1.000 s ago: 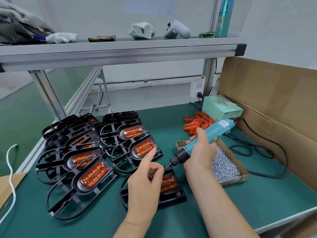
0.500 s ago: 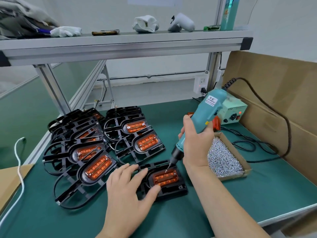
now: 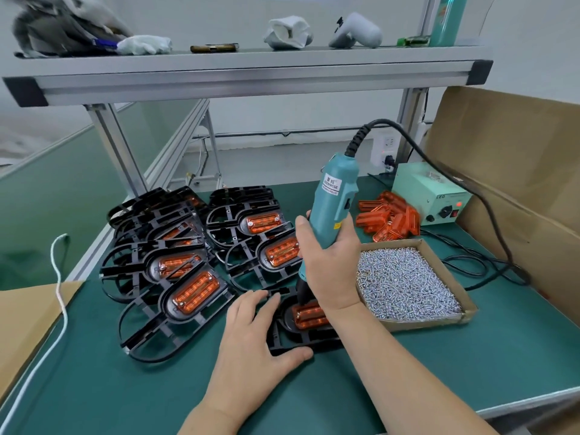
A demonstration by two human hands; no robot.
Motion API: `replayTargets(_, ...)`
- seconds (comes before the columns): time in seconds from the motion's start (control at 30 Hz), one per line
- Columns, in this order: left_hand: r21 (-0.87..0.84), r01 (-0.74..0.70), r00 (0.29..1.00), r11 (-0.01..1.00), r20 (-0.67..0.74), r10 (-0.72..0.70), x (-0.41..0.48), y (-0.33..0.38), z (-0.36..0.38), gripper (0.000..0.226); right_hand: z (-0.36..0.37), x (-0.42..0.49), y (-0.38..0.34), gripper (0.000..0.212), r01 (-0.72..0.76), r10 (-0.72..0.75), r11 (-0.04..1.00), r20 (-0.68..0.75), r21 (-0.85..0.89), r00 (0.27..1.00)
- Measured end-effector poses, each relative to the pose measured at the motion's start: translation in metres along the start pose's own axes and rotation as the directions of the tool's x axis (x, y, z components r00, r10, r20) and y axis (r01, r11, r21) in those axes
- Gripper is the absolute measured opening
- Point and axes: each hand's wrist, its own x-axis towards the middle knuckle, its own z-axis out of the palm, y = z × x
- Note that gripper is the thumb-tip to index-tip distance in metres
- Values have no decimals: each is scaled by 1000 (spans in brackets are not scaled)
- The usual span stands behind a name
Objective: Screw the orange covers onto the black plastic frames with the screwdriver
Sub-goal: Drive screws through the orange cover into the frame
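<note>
Low in the centre of the frame, our left hand (image 3: pixel 251 334) lies flat, fingers straight, on the left end of the black plastic frame (image 3: pixel 317 339), thumb along its near edge, much as half a second ago. Our right hand (image 3: pixel 329 265) is wrapped round the teal electric screwdriver (image 3: pixel 334 202), which now stands nearly upright instead of leaning right. Its bit is hidden behind the wrist, over the translucent orange cover (image 3: pixel 309 317) seated in that frame. The cardboard tray of silver screws (image 3: pixel 423 325) sits just right.
</note>
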Motion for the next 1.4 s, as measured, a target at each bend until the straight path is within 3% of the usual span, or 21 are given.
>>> replayTargets(0.33, -12, -28, 999, 1000, -24, 27, 0, -2, 2, 101, 9, 2, 4, 20, 95, -90, 994, 92, -55, 992)
replayTargets(0.43, -12, -22, 1000, 1000, -22, 22, 0, -2, 1, 100, 11, 1, 5, 28, 105, -96, 992, 125, -71, 987)
replayTargets(0.8, -32, 7, 1000, 999, -1, -7, 0, -3, 2, 98, 22, -1, 0, 18, 112, -92, 993, 336, -42, 937)
replayTargets(1.4, -60, 21, 1000, 998, 14, -20, 0, -2, -1, 96, 21, -2, 3, 13, 90, -95, 995, 388, 32, 917)
